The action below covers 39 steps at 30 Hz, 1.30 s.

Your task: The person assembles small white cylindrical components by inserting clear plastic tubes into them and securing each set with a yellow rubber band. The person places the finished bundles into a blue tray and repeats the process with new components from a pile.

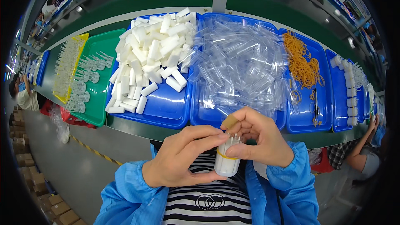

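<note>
In front of my chest I hold a small white and clear cylinder (227,166) with both hands. A yellow rubber band (222,154) circles it, and several thin prongs stick up from its top. My left hand (177,154) grips it from the left, thumb low on its side and fingertips at the top rim. From the right, my right hand (268,141) pinches it with the thumb across the front, near the band. Tan tape (229,121) wraps a fingertip of that hand. The cylinder's far side is hidden behind the fingers.
Ahead, blue trays hold white foam blocks (156,48), clear plastic sleeves (237,66) and orange rubber bands (302,60), with a dark slender tool (316,107). To the left, a green tray (99,114) carries clear pronged parts (80,93) beside a yellow tray (62,96). Rightward stand white cylinders (352,96); co-workers sit at both sides.
</note>
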Available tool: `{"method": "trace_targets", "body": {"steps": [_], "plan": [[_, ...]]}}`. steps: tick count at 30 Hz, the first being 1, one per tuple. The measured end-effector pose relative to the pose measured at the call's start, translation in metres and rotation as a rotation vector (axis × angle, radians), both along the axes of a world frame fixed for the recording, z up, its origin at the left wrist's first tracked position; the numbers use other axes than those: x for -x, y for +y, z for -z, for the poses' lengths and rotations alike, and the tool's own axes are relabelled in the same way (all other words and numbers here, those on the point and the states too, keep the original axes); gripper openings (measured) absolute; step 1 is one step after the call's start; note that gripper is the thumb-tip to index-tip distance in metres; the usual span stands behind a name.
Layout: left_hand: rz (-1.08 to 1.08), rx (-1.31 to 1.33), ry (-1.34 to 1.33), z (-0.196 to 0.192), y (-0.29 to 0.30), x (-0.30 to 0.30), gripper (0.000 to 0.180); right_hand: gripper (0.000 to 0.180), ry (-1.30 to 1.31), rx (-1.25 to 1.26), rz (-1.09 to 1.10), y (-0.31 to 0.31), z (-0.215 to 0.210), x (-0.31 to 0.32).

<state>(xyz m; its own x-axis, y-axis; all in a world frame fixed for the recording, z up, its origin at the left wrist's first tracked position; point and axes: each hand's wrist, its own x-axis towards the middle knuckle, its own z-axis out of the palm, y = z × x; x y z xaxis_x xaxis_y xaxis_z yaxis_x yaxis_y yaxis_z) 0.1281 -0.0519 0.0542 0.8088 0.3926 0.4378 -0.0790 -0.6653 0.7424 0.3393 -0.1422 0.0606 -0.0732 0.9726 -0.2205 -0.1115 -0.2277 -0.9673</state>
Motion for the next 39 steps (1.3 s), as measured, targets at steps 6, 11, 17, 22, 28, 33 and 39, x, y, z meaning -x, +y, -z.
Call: {"method": "trace_targets", "body": {"steps": [6,11,17,22,28,33,39], "plan": [[-0.05,-0.077,-0.023,0.005,-0.002,0.002,0.072,0.05,0.013,0.053,-0.055,0.001,0.001,0.002],[-0.112,-0.094,-0.071,0.01,-0.005,0.0,0.068,0.046,-0.015,0.033,-0.044,0.0,0.002,0.003],[-0.13,-0.014,-0.066,0.01,-0.008,-0.002,0.07,0.043,-0.009,-0.029,0.024,-0.002,0.001,0.002],[-0.117,-0.007,-0.047,0.01,-0.005,0.001,0.07,0.052,-0.055,-0.021,0.011,-0.004,0.001,0.002],[-0.171,0.009,-0.04,0.007,-0.001,0.007,0.071,0.074,-0.452,-0.387,-0.168,-0.005,-0.016,-0.003],[-0.141,-0.016,-0.025,0.01,0.0,0.013,0.076,0.077,-0.541,-0.539,-0.176,-0.007,-0.008,-0.002],[-0.133,-0.007,-0.087,0.013,-0.002,0.013,0.074,0.072,-0.618,-0.586,-0.147,-0.008,-0.004,0.005]]}}
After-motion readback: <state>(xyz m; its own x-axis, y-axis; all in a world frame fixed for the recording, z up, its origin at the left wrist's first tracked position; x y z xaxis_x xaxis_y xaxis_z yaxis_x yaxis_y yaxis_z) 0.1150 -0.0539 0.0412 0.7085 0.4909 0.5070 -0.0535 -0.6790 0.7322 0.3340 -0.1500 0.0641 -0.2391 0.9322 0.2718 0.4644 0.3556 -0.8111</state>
